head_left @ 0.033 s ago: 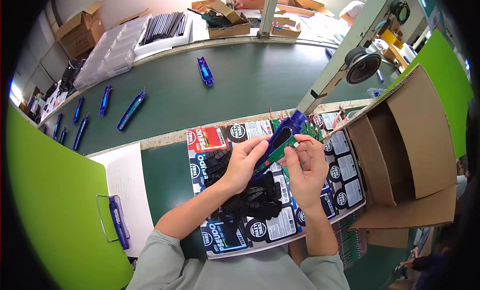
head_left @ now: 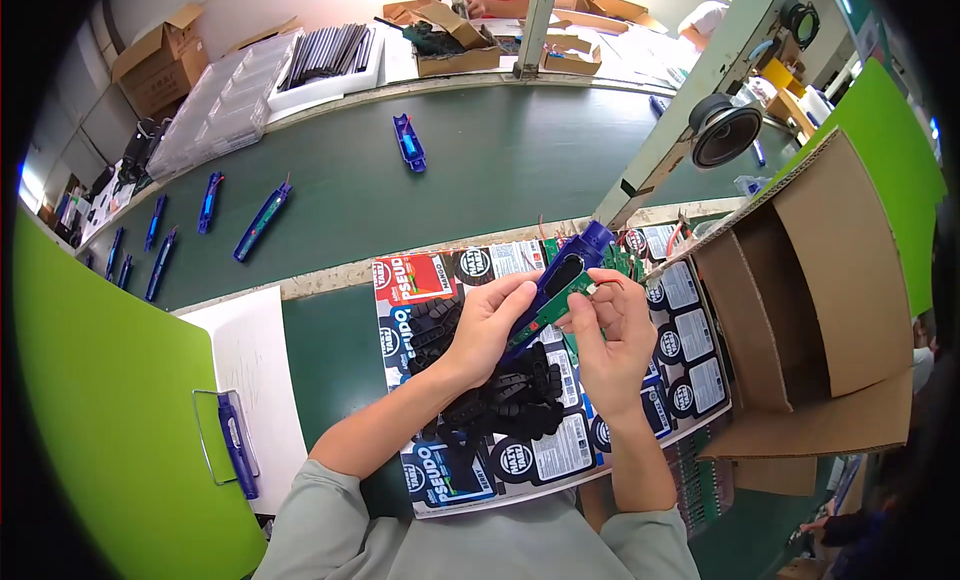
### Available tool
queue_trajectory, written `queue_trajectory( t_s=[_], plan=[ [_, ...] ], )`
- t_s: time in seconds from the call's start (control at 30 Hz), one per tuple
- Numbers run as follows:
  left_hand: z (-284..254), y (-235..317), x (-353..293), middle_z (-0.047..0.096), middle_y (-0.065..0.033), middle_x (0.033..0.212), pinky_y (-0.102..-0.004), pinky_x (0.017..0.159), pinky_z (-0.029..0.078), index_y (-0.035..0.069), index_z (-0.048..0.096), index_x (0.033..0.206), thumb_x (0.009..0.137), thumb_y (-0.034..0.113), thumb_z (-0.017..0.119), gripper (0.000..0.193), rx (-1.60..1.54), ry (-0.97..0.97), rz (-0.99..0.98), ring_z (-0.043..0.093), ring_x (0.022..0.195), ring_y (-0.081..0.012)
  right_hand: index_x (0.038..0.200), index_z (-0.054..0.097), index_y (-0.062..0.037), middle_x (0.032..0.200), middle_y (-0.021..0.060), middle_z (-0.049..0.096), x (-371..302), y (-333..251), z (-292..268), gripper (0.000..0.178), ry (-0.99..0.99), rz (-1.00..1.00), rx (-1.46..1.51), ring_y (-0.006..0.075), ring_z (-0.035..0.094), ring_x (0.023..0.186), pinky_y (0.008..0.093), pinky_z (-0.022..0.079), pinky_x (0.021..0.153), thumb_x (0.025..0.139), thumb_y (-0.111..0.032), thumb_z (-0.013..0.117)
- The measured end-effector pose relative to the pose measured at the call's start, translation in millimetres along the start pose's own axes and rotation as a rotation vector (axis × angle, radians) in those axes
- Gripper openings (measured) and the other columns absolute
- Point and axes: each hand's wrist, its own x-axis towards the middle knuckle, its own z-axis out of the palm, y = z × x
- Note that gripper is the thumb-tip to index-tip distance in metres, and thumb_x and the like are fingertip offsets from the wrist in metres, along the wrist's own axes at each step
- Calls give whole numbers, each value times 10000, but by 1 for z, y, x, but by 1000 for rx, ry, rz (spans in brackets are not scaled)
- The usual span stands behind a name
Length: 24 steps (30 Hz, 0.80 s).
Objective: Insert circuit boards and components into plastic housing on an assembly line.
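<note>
Both hands (head_left: 550, 330) clasping a blue casing (head_left: 565, 265) with green circuit board (head_left: 545, 310), above black parts (head_left: 500, 395), beside an open carton (head_left: 810, 300).

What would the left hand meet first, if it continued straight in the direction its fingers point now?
The left hand points up and to the right, so first it would likely meet the blue housing and the green circuit board that both hands hold. The right hand lies just beyond; depth is unclear.
</note>
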Motion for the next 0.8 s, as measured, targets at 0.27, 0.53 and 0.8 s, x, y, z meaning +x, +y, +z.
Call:
queue_trajectory(
  t_s=[0.27, 0.53, 0.8],
  plan=[
    [-1, -3, 1, 708, -54, 1072, -248, 861, 492, -43, 645, 1272, 1039, 187, 553, 340, 10, -8, 22, 615, 946, -77, 1189, 602, -1, 825, 72, 663, 5, -7, -2, 266, -32, 95, -10, 137, 703, 726, 243, 527, 632, 930, 8, 659],
    [4, 2, -6, 683, -50, 1076, -257, 868, 492, -45, 645, 1254, 1030, 152, 537, 317, 352, -31, 181, 600, 976, -78, 1155, 640, -34, 874, 72, 503, 11, -1, 2, 353, 106, -247, -575, 153, 483, 623, 321, 408, 535, 827, -44, 770],
    [3, -10, -5, 655, -86, 1088, -264, 871, 519, -39, 630, 1273, 958, 17, 625, 320, 387, 8, 284, 630, 983, -121, 1342, 450, -13, 817, 4, 436, 10, 1, 14, 624, 213, 100, -160, 78, 412, 631, 253, 350, 537, 813, -24, 781]
  ],
)
